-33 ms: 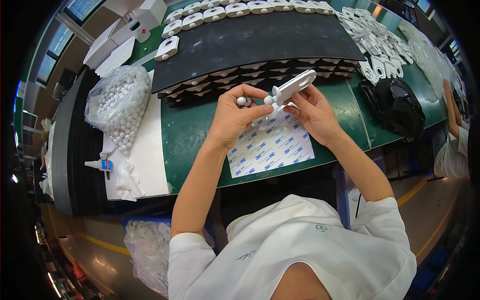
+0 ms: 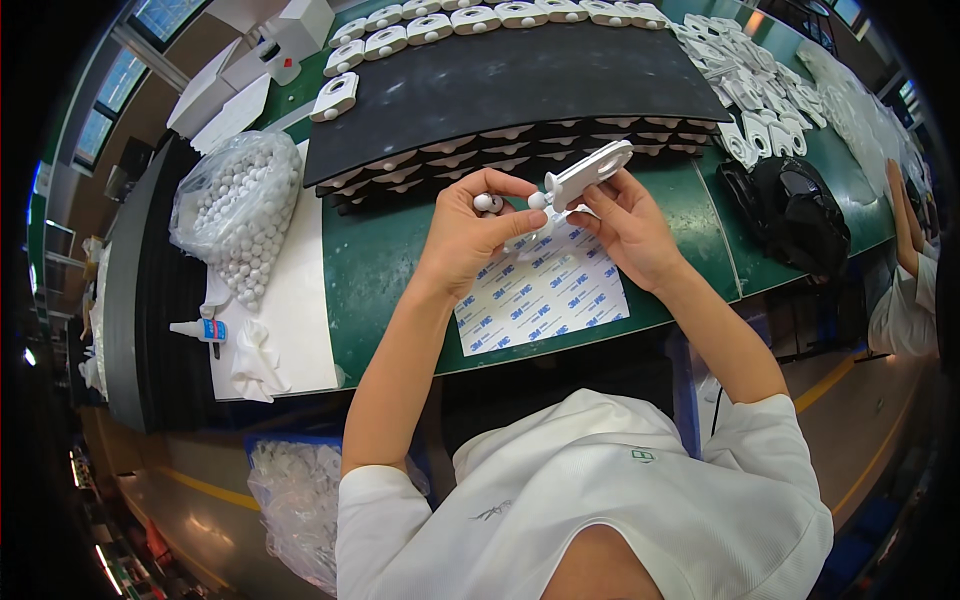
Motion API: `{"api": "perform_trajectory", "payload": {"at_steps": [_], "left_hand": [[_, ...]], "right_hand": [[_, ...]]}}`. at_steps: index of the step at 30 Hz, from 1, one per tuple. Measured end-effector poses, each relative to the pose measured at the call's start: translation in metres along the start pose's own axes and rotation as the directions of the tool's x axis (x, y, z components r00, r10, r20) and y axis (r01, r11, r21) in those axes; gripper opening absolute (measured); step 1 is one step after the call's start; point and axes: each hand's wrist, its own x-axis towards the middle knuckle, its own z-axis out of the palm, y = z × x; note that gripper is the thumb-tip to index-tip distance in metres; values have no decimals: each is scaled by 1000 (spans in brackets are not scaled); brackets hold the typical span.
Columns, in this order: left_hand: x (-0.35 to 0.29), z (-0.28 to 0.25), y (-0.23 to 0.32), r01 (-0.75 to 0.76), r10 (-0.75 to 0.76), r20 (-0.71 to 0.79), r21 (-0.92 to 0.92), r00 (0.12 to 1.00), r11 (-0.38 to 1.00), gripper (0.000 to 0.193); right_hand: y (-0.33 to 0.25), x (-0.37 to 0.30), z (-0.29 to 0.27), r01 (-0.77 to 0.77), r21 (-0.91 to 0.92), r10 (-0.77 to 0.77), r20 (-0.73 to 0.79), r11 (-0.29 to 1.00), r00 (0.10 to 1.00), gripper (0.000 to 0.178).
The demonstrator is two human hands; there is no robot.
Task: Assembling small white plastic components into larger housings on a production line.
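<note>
My left hand (image 2: 470, 235) pinches a small white ball (image 2: 538, 200) between thumb and forefinger, against the near end of a white plastic part. More white balls (image 2: 486, 202) sit in its curled fingers. My right hand (image 2: 640, 232) grips that white plastic part (image 2: 592, 172), which is long, rounded at the far end and tilted up, with an opening in it. Whether ball and part are joined I cannot tell. Below both hands lies a white sheet (image 2: 545, 305) with blue print, flat on the green table (image 2: 390, 290).
Black boards (image 2: 500, 85) with parts between them are stacked ahead, finished-looking white pieces (image 2: 385, 42) lined along the top. At left are a bag of white balls (image 2: 240, 200) and a small glue bottle (image 2: 200, 330). A black bag (image 2: 790, 215) and loose white parts (image 2: 750, 85) lie right.
</note>
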Motion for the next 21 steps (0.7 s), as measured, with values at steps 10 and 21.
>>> {"api": "perform_trajectory", "payload": {"at_steps": [10, 21], "left_hand": [[0, 2, -2, -69, 69, 5, 7, 998, 998, 25], [3, -3, -2, -203, 200, 61, 50, 978, 978, 40]], "right_hand": [[-2, -2, 1, 0, -7, -1, -7, 1000, 1000, 28], [-20, 7, 4, 129, -323, -82, 154, 938, 985, 36]]}}
